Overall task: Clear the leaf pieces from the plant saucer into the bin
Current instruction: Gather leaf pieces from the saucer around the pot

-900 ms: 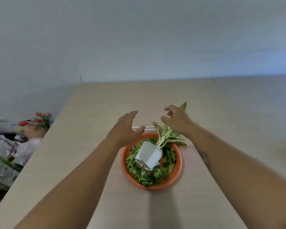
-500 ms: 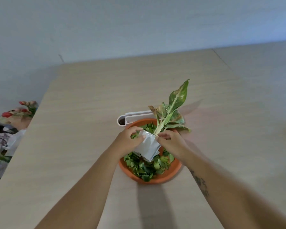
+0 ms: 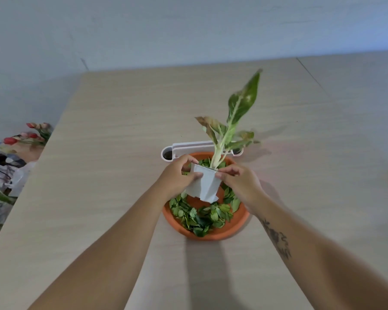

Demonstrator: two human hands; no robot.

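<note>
On the light wooden table (image 3: 126, 121), near its middle, an orange plant saucer (image 3: 213, 234) holds a ring of green leaf pieces (image 3: 202, 214) scattered around its floor. Both hands grasp a small white plant pot (image 3: 203, 184) from opposite sides: the left hand (image 3: 177, 176) pinches the pot's left rim and wall, and the right hand (image 3: 240, 182) pinches the right rim. The pot tilts away from the person and appears raised above the saucer's centre, where bare orange shows beneath it; whether its base is fully clear cannot be told. A variegated plant (image 3: 235, 121) with one browned leaf rises from the pot. Just beyond the saucer lies a white plastic tray (image 3: 188, 148) with a round hole at its left end; whether this serves as the bin is unclear, and no other bin is visible. The step in hand is judged to be removal of the pot to expose the leaves. The next move calls for setting the pot upright on bare table well apart from the saucer, keeping it level so no soil spills, then collecting or tipping the leaf pieces out.
</note>
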